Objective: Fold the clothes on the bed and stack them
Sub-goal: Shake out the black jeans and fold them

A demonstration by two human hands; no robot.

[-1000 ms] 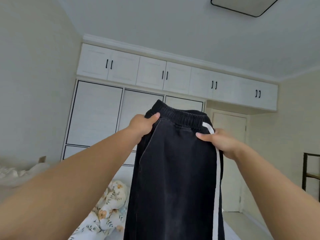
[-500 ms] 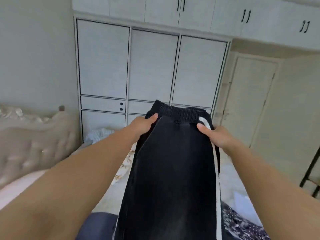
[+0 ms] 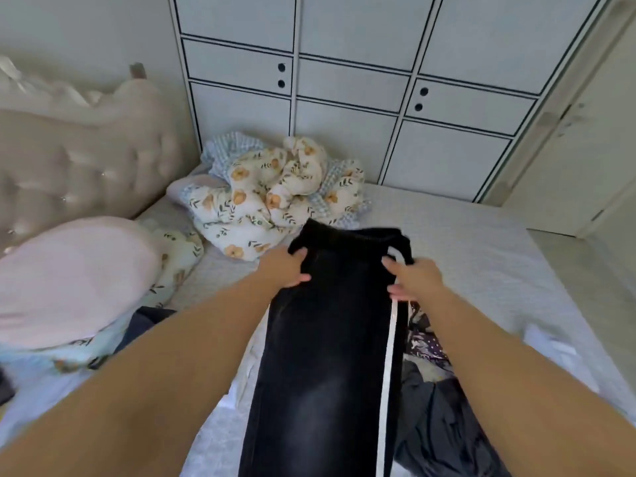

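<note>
Trousers (image 3: 330, 339), black with a white side stripe, hang lengthwise at the centre of view above the bed (image 3: 481, 242), waistband toward 12 o'clock; the step in hand looks like laying them flat for folding (no fold shows yet); next, I judge, they must be lowered and smoothed; the left hand (image 3: 287, 270) pinches the waistband's 9 o'clock corner, the right hand (image 3: 413, 278) pinches the striped 3 o'clock edge, both arms stretched forward.
</note>
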